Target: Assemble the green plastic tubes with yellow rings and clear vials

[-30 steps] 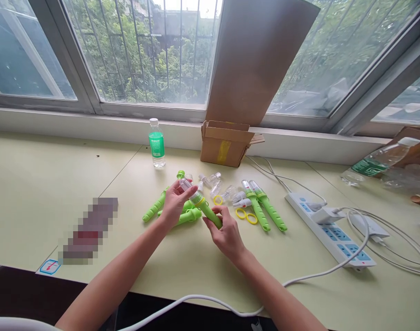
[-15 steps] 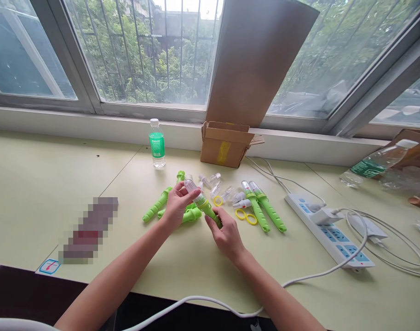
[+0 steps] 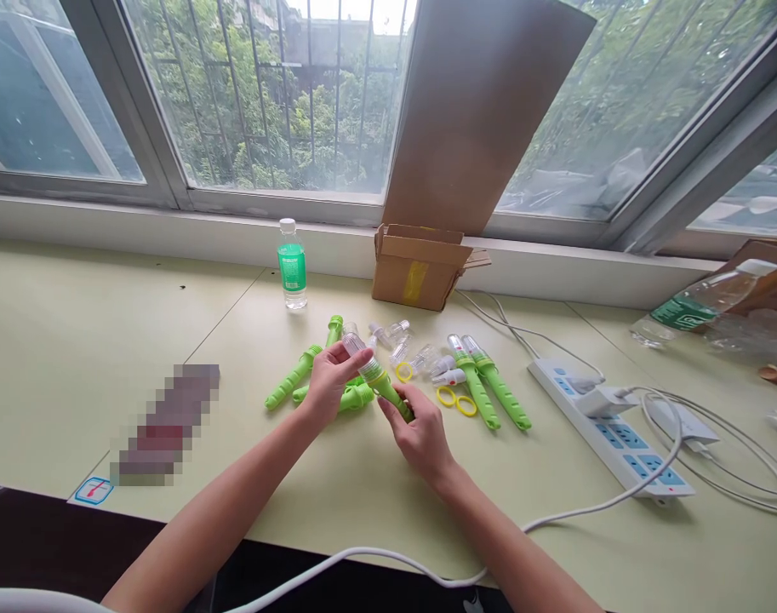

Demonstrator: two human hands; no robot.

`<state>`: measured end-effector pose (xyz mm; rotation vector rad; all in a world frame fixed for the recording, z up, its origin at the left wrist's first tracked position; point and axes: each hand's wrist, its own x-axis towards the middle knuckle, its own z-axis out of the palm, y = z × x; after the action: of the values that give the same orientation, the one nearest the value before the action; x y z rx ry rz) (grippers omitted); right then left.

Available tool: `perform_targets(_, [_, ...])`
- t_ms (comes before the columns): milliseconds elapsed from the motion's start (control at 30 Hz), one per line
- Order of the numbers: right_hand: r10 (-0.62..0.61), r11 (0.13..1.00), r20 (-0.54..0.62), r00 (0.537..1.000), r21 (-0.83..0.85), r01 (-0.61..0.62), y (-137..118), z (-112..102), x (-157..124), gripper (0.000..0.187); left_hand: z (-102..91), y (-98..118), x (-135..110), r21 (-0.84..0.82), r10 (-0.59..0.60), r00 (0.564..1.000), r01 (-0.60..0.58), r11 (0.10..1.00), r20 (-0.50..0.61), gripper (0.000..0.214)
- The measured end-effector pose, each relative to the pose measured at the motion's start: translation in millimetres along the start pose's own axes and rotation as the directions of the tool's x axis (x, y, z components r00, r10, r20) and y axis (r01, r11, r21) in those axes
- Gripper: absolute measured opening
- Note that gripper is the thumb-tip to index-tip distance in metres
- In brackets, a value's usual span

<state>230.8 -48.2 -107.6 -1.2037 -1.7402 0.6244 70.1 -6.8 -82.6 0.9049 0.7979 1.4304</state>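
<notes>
Both my hands hold one green toy torch (image 3: pixel 379 381) just above the table. My right hand (image 3: pixel 419 434) is closed around its green handle. My left hand (image 3: pixel 329 380) pinches the clear dome cap (image 3: pixel 355 345) at its upper end. Under my left hand lie loose green handles (image 3: pixel 291 378). To the right lie two finished torches (image 3: pixel 487 379), side by side. Clear caps (image 3: pixel 397 336), white inner parts (image 3: pixel 448 373) and yellow rings (image 3: pixel 455 400) are scattered between them.
A water bottle (image 3: pixel 291 266) and an open cardboard box (image 3: pixel 417 266) stand by the window sill. A white power strip (image 3: pixel 611 430) with cables lies at the right. A lying plastic bottle (image 3: pixel 704 302) is at the far right. A blurred patch (image 3: pixel 164 421) lies at the left.
My left fingers have closed more tightly around the clear cap, and the torch has tilted slightly. My right hand has stayed on the handle.
</notes>
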Motion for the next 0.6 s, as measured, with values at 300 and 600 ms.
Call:
perform_targets(300, [0.260, 0.667, 0.520, 0.813, 0.512, -0.541, -7.8, -6.5, 3.4, 0.038, -1.0, 14.4, -1.2, -0.015, -0.063, 0.995, 0.065, 0.998, 0.082, 0.037])
perform_targets(600, [-0.102, 0.970, -0.159, 0.982, -0.235, 0.063, 8.0, -1.7, 0.8, 0.027, 3.6, 0.7, -4.6, 0.105, -0.020, 1.000, 0.019, 0.994, 0.003, 0.033])
